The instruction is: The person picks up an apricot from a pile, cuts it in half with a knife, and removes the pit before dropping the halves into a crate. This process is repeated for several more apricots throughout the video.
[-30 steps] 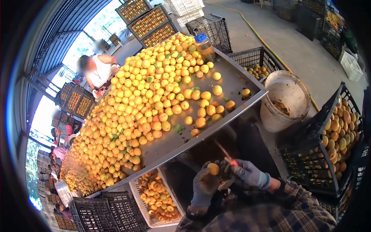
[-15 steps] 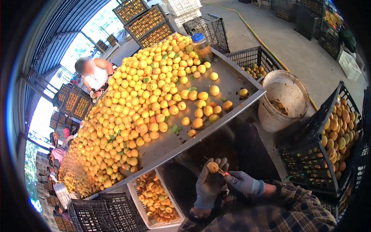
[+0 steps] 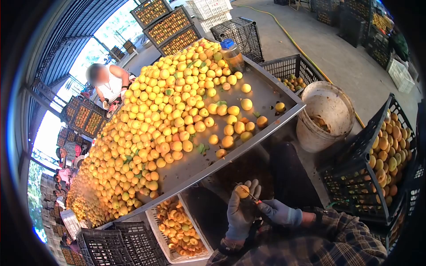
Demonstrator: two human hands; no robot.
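My gloved left hand [image 3: 238, 214] is closed around an apricot [image 3: 242, 191], holding it up at the fingertips over my lap. A small knife with a red handle [image 3: 258, 201] sits in my gloved right hand [image 3: 277, 211]. Its thin blade lies across the fruit, with the tip poking out past the far side. To the left of my hands stands a white crate [image 3: 205, 241] of halved apricots. Ahead, a metal table [image 3: 188, 170] carries a large heap of whole apricots [image 3: 146, 128].
A dirty white bucket [image 3: 306, 128] with scraps inside stands by the table's right corner. Black crates [image 3: 344, 195] of apricots are at my right, and black crates [image 3: 106, 248] lie at lower left. A blue-lidded jar [image 3: 232, 56] stands on the table; a person [image 3: 111, 84] sits across it.
The apricot has turned slightly in my left hand, and both hands have shifted a little. Across the table, the person's arms have moved.
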